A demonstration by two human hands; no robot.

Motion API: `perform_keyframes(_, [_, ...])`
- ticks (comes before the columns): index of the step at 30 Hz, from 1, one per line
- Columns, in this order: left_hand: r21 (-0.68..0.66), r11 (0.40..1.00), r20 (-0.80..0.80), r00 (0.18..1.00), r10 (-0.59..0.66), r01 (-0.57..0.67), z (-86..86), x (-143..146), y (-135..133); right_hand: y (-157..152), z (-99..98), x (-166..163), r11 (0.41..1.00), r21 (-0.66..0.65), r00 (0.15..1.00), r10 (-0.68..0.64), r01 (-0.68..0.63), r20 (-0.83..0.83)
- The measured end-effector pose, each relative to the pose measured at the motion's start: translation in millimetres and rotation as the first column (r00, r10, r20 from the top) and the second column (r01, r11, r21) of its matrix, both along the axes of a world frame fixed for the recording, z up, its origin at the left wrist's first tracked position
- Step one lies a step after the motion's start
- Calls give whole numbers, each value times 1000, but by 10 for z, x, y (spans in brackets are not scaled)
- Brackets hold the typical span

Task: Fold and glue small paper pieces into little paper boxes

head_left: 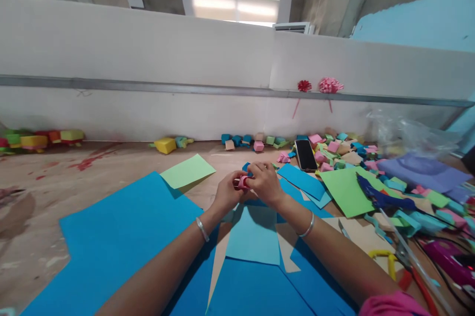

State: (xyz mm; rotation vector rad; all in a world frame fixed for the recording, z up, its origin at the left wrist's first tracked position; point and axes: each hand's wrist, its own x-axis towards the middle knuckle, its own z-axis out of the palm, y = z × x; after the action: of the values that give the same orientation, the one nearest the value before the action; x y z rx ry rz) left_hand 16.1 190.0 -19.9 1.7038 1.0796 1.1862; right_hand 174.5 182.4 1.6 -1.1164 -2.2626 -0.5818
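Above the paper sheets, my left hand [230, 191] and my right hand [265, 183] meet with fingers closed. Between them is a small folded pink paper piece [243, 182], partly hidden by the fingers. A dark blue paper bit [246, 167] shows just behind it, against the right fingertips. Directly below my hands lies a light blue paper sheet [254, 237], on top of larger blue sheets [129, 227]. A pale green sheet [188, 172] rests beyond my left hand, and narrow blue pieces [302, 181] lie to the right of my right hand.
Small folded paper boxes line the back wall. A phone [306, 154] lies beside a heap of coloured pieces [334, 146]. At right are a blue glue gun [386, 199], pliers [403, 251], purple paper [423, 172] and a magenta device [449, 264] with cables.
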Motion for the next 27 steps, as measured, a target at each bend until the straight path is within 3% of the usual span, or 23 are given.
perform_keyframes(12, [-202, 978, 206, 979, -1, 44, 88, 75, -87, 60, -43, 50, 999, 31, 999, 27, -28, 27])
perform_keyframes(27, [-487, 864, 427, 898, 109, 127, 251, 120, -219, -29, 14, 91, 991, 83, 993, 100, -104, 56])
